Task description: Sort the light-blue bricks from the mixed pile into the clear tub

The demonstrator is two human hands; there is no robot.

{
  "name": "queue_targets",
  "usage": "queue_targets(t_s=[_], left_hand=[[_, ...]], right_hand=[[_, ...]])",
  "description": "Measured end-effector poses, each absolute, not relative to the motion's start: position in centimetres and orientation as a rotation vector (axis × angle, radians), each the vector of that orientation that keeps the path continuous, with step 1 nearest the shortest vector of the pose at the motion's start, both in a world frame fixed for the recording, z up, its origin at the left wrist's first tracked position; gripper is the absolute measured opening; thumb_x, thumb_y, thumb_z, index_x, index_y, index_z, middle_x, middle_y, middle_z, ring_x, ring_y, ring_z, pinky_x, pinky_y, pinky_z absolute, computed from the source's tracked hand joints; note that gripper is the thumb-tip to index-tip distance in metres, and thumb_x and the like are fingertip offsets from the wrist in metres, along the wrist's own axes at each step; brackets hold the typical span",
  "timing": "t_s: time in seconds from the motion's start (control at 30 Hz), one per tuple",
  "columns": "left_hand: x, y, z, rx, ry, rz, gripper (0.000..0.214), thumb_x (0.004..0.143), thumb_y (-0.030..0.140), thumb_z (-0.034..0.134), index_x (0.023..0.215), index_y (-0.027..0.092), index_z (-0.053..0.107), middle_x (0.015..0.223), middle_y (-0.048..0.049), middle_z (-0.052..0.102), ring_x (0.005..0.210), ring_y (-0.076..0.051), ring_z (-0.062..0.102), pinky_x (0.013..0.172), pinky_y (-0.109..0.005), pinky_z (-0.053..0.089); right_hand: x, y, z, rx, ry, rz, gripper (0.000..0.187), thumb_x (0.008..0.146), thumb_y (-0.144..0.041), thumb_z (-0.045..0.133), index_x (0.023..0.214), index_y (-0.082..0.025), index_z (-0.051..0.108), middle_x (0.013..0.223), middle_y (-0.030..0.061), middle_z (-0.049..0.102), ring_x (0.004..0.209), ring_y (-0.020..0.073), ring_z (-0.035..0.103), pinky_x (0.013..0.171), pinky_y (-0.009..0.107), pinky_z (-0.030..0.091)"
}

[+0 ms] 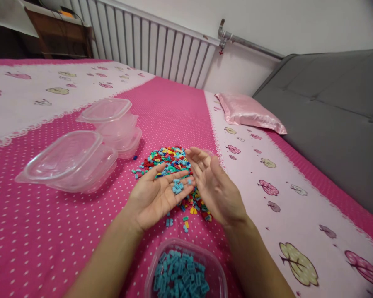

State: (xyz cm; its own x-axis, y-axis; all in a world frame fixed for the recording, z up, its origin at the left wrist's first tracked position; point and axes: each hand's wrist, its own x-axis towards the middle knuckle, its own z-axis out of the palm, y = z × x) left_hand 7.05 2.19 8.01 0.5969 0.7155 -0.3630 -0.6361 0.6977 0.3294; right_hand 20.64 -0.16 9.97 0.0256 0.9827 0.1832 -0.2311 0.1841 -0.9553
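My left hand (157,194) lies palm up over the pink dotted bedspread, fingers stretched out, with a few light blue small bricks (178,186) resting on the fingers. My right hand (211,186) is beside it, palm turned toward the left hand, fingers spread and empty. Under and behind both hands lies a heap of small coloured bricks (170,159) in red, blue, green and yellow. Near my body a clear tub (216,269) holds several blue bricks (180,275).
A clear lidded container (70,161) sits at the left, with two more stacked clear containers (118,124) behind it. A pink satin pillow (248,111) lies by the grey headboard (332,107). A white radiator (152,45) lines the far wall.
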Motion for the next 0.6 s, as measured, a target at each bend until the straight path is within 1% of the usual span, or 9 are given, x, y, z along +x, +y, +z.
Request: queue_targets(t_s=[0.07, 0.17, 0.23, 0.37, 0.5, 0.6], left_hand=[[7.1, 2.2, 8.0, 0.163, 0.479, 0.782, 0.044, 0.093, 0.03, 0.038, 0.125, 0.002, 0.048, 0.106, -0.0217, 0.064, 0.095, -0.026, 0.067, 0.087, -0.037, 0.055], [7.0, 2.2, 8.3, 0.157, 0.535, 0.786, 0.047, 0.093, 0.032, 0.038, 0.125, -0.001, 0.047, 0.103, -0.0235, 0.064, 0.093, -0.027, 0.068, 0.084, -0.035, 0.056], [6.8, 2.1, 8.7, 0.179, 0.573, 0.813, 0.048, 0.093, 0.033, 0.037, 0.122, -0.003, 0.049, 0.101, -0.0243, 0.064, 0.091, -0.027, 0.068, 0.083, -0.034, 0.057], [6.4, 1.6, 10.0, 0.313, 0.581, 0.909, 0.039, 0.093, 0.029, 0.037, 0.11, 0.003, 0.059, 0.103, -0.0224, 0.066, 0.089, -0.027, 0.069, 0.082, -0.036, 0.057], [6.3, 0.3, 11.8, 0.427, 0.578, 0.918, 0.034, 0.091, 0.025, 0.038, 0.104, 0.006, 0.063, 0.1, -0.0203, 0.068, 0.085, -0.027, 0.069, 0.082, -0.039, 0.057], [6.1, -1.2, 12.7, 0.574, 0.547, 0.807, 0.03, 0.089, 0.023, 0.045, 0.102, 0.007, 0.067, 0.099, -0.0195, 0.069, 0.093, -0.029, 0.068, 0.088, -0.041, 0.054]], right_hand=[[20.5, -0.3, 10.0, -0.912, -1.177, 1.126, 0.046, 0.086, -0.061, 0.044, 0.11, -0.025, 0.058, 0.123, 0.0061, 0.058, 0.127, 0.0187, 0.047, 0.108, 0.04, 0.039], [21.1, -0.2, 10.0, -0.942, -1.168, 1.065, 0.048, 0.086, -0.063, 0.04, 0.111, -0.025, 0.057, 0.125, 0.0063, 0.057, 0.125, 0.0188, 0.049, 0.105, 0.039, 0.041], [21.7, -0.1, 10.1, -0.967, -1.115, 1.047, 0.046, 0.087, -0.061, 0.04, 0.109, -0.025, 0.057, 0.123, 0.0069, 0.058, 0.118, 0.0195, 0.054, 0.1, 0.039, 0.044], [22.3, 0.2, 10.0, -0.98, -0.999, 1.076, 0.04, 0.086, -0.056, 0.044, 0.101, -0.023, 0.059, 0.114, 0.0069, 0.061, 0.098, 0.0182, 0.062, 0.09, 0.037, 0.049], [22.5, 0.4, 9.8, -0.972, -0.949, 1.086, 0.036, 0.085, -0.054, 0.048, 0.097, -0.022, 0.06, 0.109, 0.0062, 0.062, 0.087, 0.0157, 0.062, 0.084, 0.034, 0.05], [22.7, 0.5, 9.8, -0.973, -0.936, 1.069, 0.037, 0.085, -0.055, 0.049, 0.096, -0.022, 0.06, 0.105, 0.0055, 0.063, 0.083, 0.0148, 0.061, 0.08, 0.032, 0.051]])
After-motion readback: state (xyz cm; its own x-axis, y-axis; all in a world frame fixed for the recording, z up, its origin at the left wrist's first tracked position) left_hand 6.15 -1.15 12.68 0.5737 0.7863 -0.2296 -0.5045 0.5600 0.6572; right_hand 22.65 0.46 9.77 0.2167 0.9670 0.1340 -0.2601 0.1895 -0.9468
